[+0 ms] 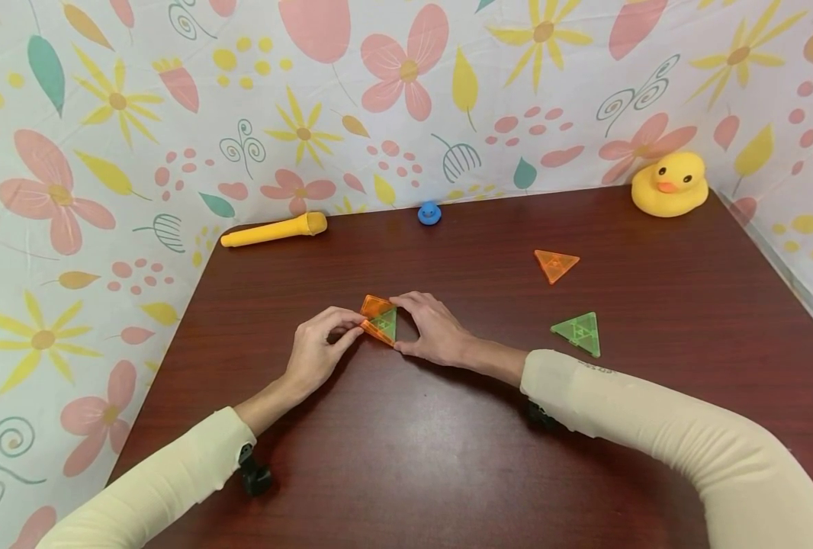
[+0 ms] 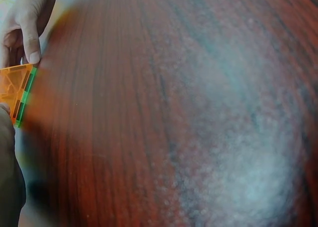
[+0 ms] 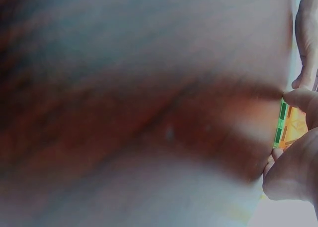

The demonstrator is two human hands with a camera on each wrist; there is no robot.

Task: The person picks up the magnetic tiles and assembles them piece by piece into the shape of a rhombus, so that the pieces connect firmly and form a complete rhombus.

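Near the middle of the table, translucent triangular tiles are joined in a small standing shape. An orange tile (image 1: pixel 377 306) shows at its back, a green tile (image 1: pixel 385 325) on the right side, and another orange tile (image 2: pixel 12 83) faces the near side. My left hand (image 1: pixel 319 347) pinches the left corner of the shape between thumb and fingers. From the right, my right hand (image 1: pixel 432 328) spans the green side, thumb at the near corner and fingertips at the far one. The green edge (image 3: pixel 279 125) shows between its thumb and fingers in the right wrist view.
To the right lie a loose orange triangle (image 1: pixel 556 265) and a loose green triangle (image 1: pixel 580 333). Along the back edge are a yellow toy microphone (image 1: pixel 272 230), a small blue duck (image 1: pixel 429 213) and a big yellow duck (image 1: pixel 670 185). A flowered cloth (image 1: pixel 406 137) hangs behind the table.
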